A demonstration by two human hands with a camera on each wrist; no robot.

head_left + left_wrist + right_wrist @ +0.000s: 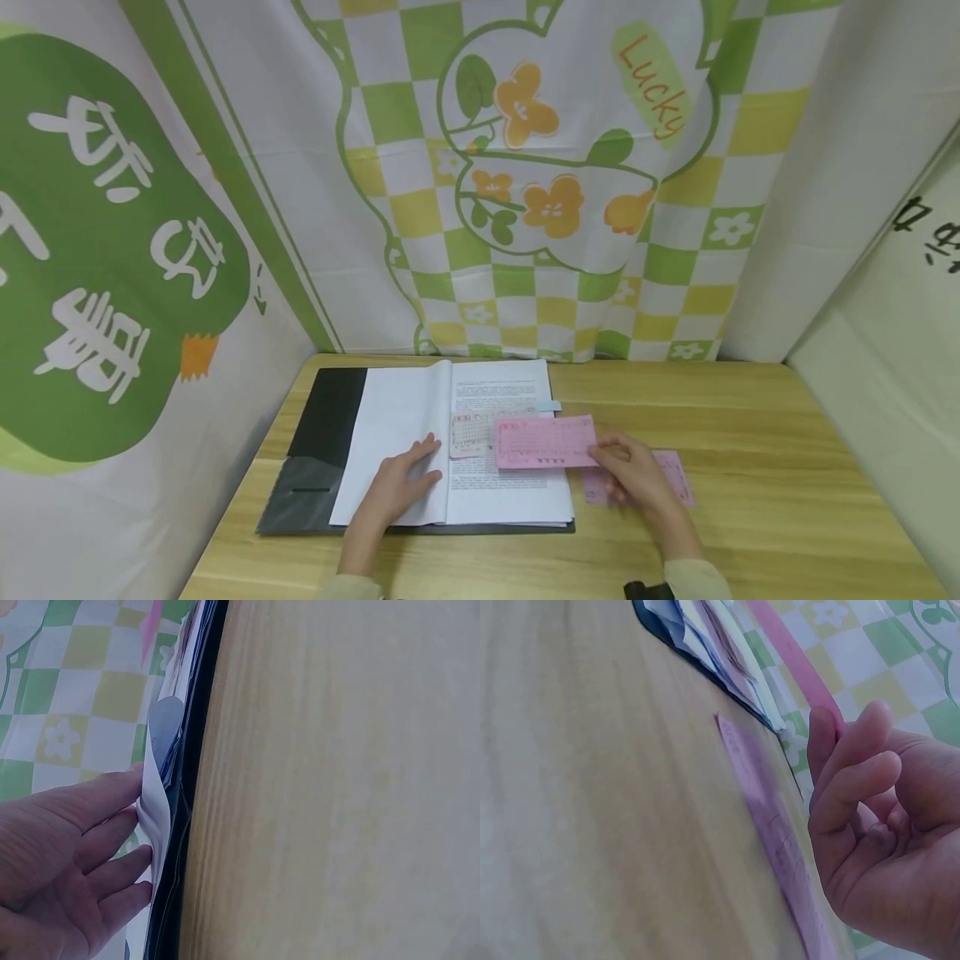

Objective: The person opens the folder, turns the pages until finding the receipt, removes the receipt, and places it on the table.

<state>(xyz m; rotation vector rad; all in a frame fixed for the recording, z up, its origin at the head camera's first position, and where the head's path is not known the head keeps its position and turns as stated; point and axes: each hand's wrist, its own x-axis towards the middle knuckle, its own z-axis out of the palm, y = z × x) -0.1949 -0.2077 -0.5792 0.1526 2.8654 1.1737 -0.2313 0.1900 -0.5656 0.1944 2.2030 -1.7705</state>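
An open black folder [315,425] lies on the table, holding white sheets. My left hand [397,487] rests with extended fingers on its blank left page [397,408]; in the left wrist view those fingertips touch the paper. Between thumb and fingers my right hand [633,475] pinches a pink slip [543,443] by its right end, over the printed right page [510,498]. Partly covered by that slip, a pale form with a printed grid [469,435] lies on the page. Another pink slip [769,817] lies on the table beneath my right hand.
A light blue tab [549,406] sticks out from the folder's right side. The wood-grain table [780,483] extends to the right. Behind it hangs a green-and-yellow checked curtain [540,312], with printed cloth walls [97,250] at the sides.
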